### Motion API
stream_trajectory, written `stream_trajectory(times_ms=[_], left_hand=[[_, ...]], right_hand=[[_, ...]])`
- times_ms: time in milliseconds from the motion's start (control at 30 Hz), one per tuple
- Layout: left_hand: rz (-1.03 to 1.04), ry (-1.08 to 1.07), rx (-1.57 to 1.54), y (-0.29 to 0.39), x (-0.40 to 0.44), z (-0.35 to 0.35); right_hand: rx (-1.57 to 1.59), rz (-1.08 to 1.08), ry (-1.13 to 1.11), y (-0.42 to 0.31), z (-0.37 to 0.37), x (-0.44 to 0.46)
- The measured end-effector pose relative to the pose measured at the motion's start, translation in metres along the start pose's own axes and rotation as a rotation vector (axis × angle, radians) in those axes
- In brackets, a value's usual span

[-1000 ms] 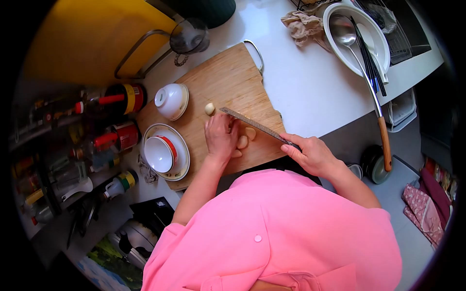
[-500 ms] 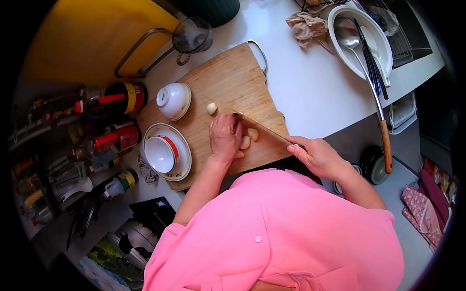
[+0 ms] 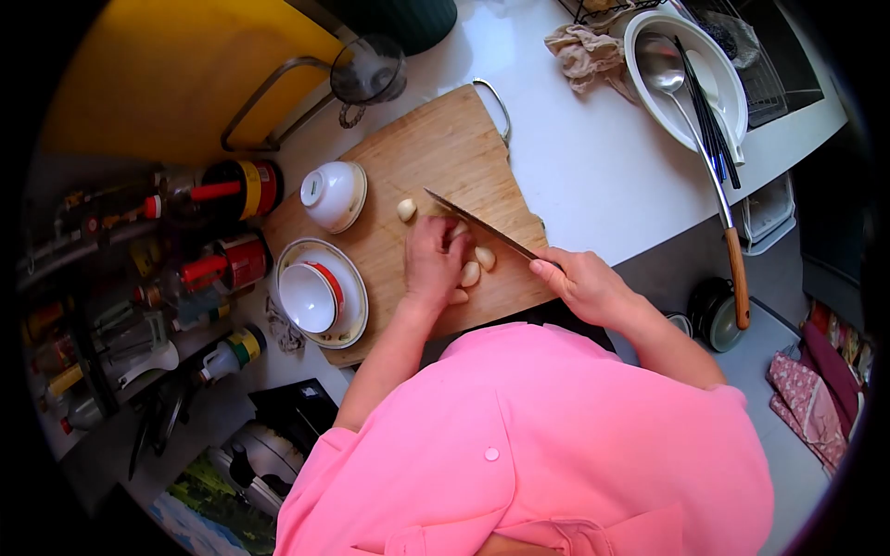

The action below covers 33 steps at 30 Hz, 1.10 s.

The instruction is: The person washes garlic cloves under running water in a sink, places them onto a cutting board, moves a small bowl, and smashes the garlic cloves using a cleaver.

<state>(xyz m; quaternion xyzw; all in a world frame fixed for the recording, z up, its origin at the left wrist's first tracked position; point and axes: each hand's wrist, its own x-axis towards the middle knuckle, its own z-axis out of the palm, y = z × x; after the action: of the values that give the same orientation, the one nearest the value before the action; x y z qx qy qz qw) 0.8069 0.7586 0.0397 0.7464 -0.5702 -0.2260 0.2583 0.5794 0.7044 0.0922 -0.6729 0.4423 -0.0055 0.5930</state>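
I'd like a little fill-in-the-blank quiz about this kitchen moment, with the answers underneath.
The right hand grips a ____.
The garlic cloves lie on a wooden cutting ____.
The shirt is coloured ____.
The grip of the ladle is made of ____.

Missing words: knife; board; pink; wood.

Ladle (image 3: 661, 67) in large bowl (image 3: 650, 104)

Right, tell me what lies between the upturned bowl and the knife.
One garlic clove lies on the board between the upturned bowl and the knife, touching neither, as the head view shows.
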Motion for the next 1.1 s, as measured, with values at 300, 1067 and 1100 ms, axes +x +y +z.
stream_trajectory(times_ms=[300, 1067, 1100], left_hand=[[-0.429, -0.065, -0.773, -0.018, 0.006, -0.027], [-0.783, -0.032, -1.318, 0.005, 0.014, -0.026], [-0.783, -0.033, -1.318, 0.006, 0.014, -0.028]], right_hand=[[0.006, -0.041, 0.106, 0.008, 0.004, -0.006], [-0.469, -0.393, 0.312, 0.01, 0.013, -0.022], [-0.462, -0.394, 0.319, 0.012, 0.014, -0.021]])
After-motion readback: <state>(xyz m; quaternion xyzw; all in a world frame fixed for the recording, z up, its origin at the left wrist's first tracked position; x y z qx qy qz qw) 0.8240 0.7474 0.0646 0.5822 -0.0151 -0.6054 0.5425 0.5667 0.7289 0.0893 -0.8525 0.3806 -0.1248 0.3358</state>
